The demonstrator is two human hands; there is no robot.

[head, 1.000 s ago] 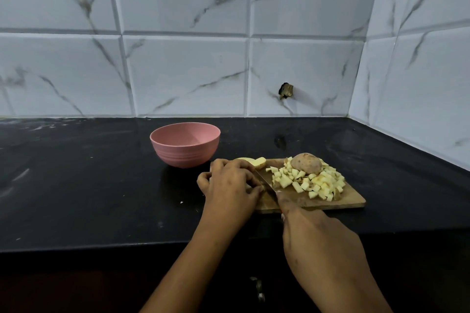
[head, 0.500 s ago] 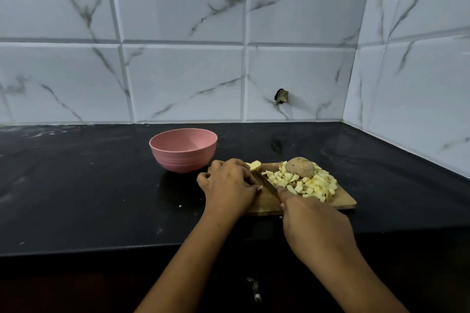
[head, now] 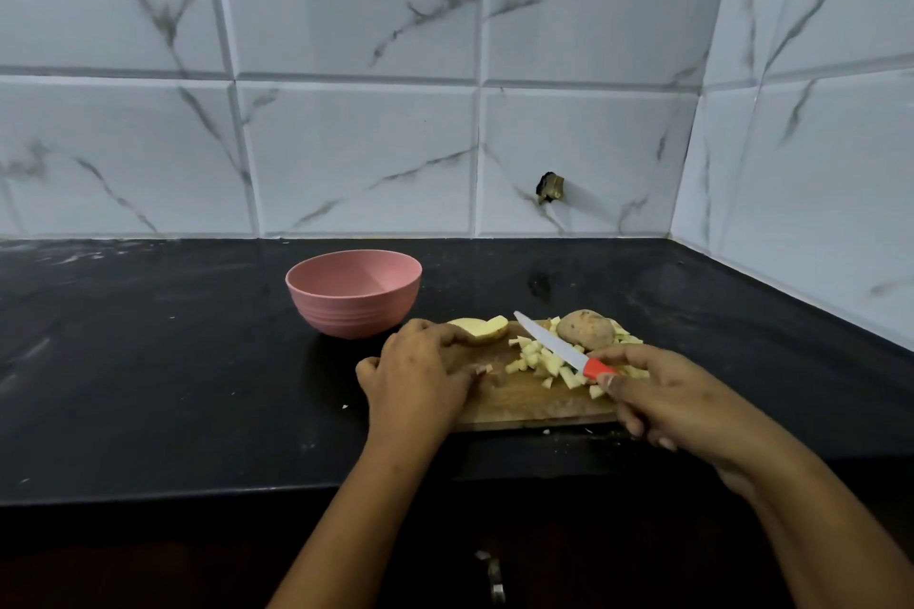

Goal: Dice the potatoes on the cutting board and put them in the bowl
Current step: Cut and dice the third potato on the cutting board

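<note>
**Item 1.** Pale, skin-edged potato half. It lay at the far left corner of the rectangular wooden cutting board, with its long axis running left to right, directly ahead of the left hand.

**Item 2.** Left hand. It rested on the board's left end with fingers loosely curved and tips touching the half's near-left end. Whether they gripped it could not be told. This was the nearer hand to the half.

**Item 3.** Right hand. It pinched the red handle of a white-bladed knife. The blade was raised clear of the board and pointed away and leftward, towards the half.

**Item 4.** Heap of pale potato dice. It sat mid-board under the blade, with a whole brown unpeeled potato just behind it.

**Item 5.** Round pink bowl. It stood on the black countertop, beyond the board's left corner and near the half. It appeared unfilled.

**Assessment.** The half probably wanted steadying from the left and cuts made across its long axis.
</note>
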